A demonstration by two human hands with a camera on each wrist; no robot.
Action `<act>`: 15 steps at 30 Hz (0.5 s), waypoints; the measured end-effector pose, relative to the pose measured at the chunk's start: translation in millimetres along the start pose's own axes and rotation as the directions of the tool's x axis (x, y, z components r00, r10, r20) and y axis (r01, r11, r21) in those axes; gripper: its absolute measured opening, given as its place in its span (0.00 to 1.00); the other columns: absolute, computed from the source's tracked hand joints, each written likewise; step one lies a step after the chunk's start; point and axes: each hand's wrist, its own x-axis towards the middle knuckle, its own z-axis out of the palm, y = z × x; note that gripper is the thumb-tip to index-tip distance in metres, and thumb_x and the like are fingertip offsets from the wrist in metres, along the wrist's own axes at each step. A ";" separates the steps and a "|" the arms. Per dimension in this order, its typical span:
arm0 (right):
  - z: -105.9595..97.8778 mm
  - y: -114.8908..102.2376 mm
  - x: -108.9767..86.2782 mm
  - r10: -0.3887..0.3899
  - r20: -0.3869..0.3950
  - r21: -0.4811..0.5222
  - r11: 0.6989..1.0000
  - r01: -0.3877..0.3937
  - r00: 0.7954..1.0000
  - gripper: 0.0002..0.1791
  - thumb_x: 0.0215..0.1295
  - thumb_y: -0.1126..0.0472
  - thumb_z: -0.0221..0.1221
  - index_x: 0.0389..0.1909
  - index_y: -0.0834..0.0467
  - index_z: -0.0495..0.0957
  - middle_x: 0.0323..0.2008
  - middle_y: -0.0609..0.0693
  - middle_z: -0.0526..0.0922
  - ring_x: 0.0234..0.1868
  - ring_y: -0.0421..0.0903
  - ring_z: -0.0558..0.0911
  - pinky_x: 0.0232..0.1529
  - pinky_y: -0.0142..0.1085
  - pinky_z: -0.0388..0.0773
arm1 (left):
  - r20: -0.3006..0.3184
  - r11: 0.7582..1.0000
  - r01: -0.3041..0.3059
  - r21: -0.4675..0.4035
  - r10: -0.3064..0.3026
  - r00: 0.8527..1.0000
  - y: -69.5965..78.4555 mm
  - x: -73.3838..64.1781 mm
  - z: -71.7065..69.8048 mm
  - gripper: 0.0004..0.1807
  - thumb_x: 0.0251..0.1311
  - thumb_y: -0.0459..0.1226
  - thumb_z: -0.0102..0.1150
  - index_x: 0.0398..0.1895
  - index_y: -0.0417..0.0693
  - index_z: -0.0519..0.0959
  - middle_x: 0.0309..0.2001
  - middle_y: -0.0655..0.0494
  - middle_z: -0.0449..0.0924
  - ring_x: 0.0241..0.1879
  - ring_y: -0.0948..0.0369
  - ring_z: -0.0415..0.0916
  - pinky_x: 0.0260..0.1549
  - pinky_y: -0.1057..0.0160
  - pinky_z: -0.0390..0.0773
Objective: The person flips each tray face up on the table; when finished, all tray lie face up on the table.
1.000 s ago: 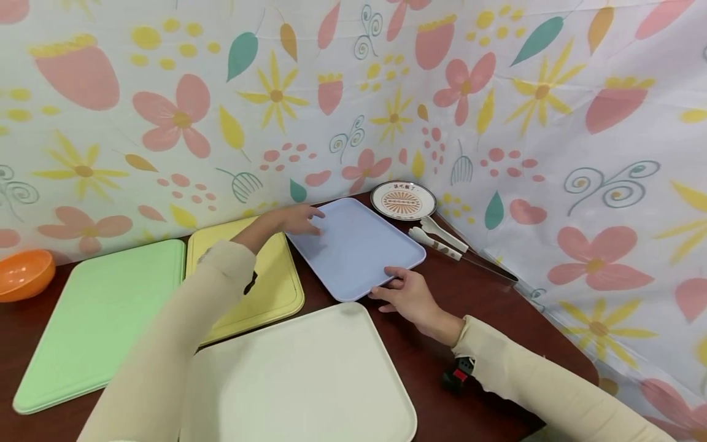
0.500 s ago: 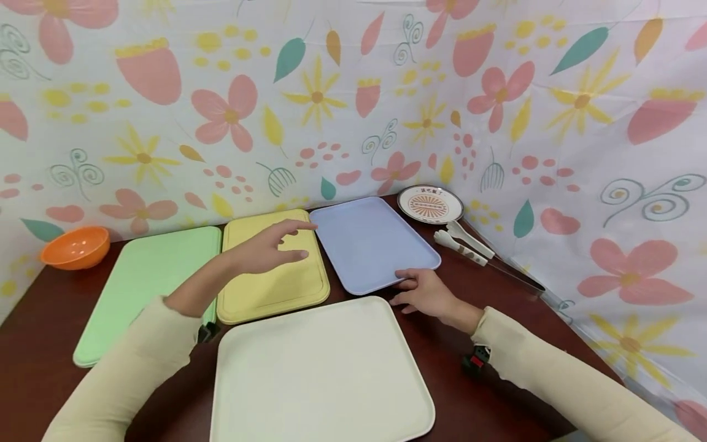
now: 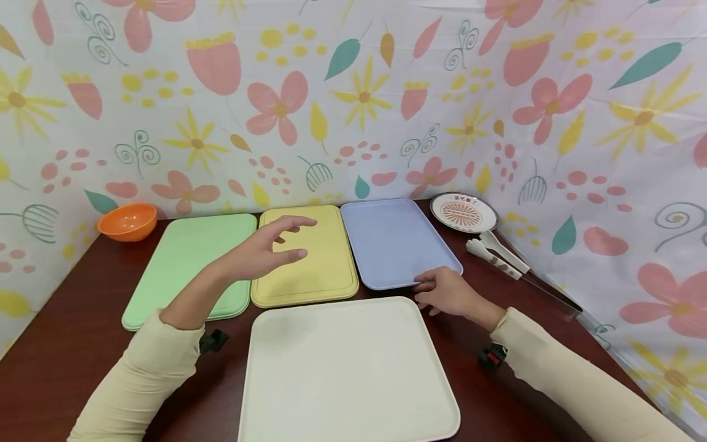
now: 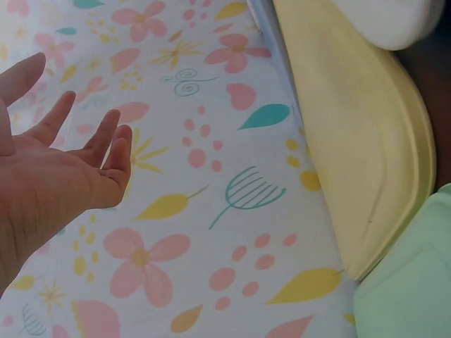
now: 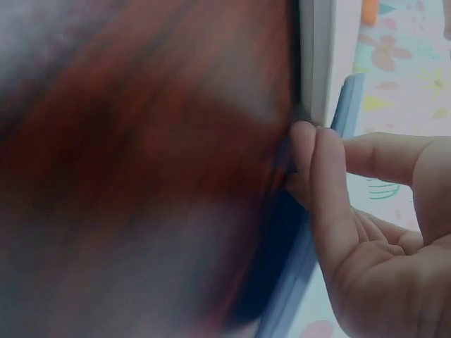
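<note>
In the head view, my right hand [image 3: 446, 291] is at the near right edge of a light blue tray [image 3: 400, 239], pinching its rim between thumb and fingers. The right wrist view shows the thumb and fingers [image 5: 331, 183] closed together at the blue tray's edge [image 5: 296, 282]. My left hand [image 3: 265, 250] hovers over a yellow tray [image 3: 309, 279], thumb and fingers spread, holding nothing. A large cream tray [image 3: 348, 368] lies in front, and a green tray [image 3: 190, 252] lies left of the yellow one.
An orange bowl [image 3: 128, 222] stands at the back left. At the back right are a white plate with an orange pattern [image 3: 463, 213] and tongs with white tips [image 3: 508, 255]. Flower-printed cloth [image 3: 353, 104] hangs behind the dark wooden table [image 3: 72, 344].
My left hand has drawn back from the blue tray's far left side to above the yellow tray. The blue tray sits closer to the yellow one. The head view has turned left.
</note>
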 end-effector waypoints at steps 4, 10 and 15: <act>-2.5 -8.3 2.7 -0.013 0.026 -0.105 0.994 0.016 1.000 0.27 0.63 0.68 0.61 0.60 0.77 0.70 0.48 0.66 0.84 0.27 0.48 0.87 0.26 0.39 0.83 | -0.024 1.000 0.018 -0.010 -0.019 1.000 0.8 -1.5 -1.9 0.29 0.68 0.37 0.60 0.71 0.48 0.66 0.70 0.52 0.65 0.67 0.48 0.61 0.59 0.43 0.63; -4.9 -16.8 7.4 0.023 0.064 -0.166 0.986 -0.012 0.998 0.27 0.63 0.64 0.63 0.59 0.76 0.72 0.45 0.62 0.86 0.22 0.48 0.85 0.23 0.39 0.82 | -0.036 0.998 0.063 -0.014 -0.063 0.997 -7.4 -5.1 -1.3 0.30 0.68 0.37 0.61 0.72 0.49 0.65 0.71 0.52 0.64 0.67 0.47 0.61 0.60 0.40 0.62; -4.1 -19.8 9.5 0.043 0.049 -0.188 0.982 -0.033 0.998 0.26 0.64 0.63 0.63 0.57 0.77 0.73 0.38 0.58 0.87 0.20 0.48 0.85 0.22 0.39 0.82 | -0.057 0.991 0.136 -0.007 -0.136 0.989 -22.8 -8.0 -9.1 0.33 0.66 0.37 0.63 0.72 0.47 0.64 0.71 0.49 0.62 0.67 0.44 0.61 0.60 0.39 0.63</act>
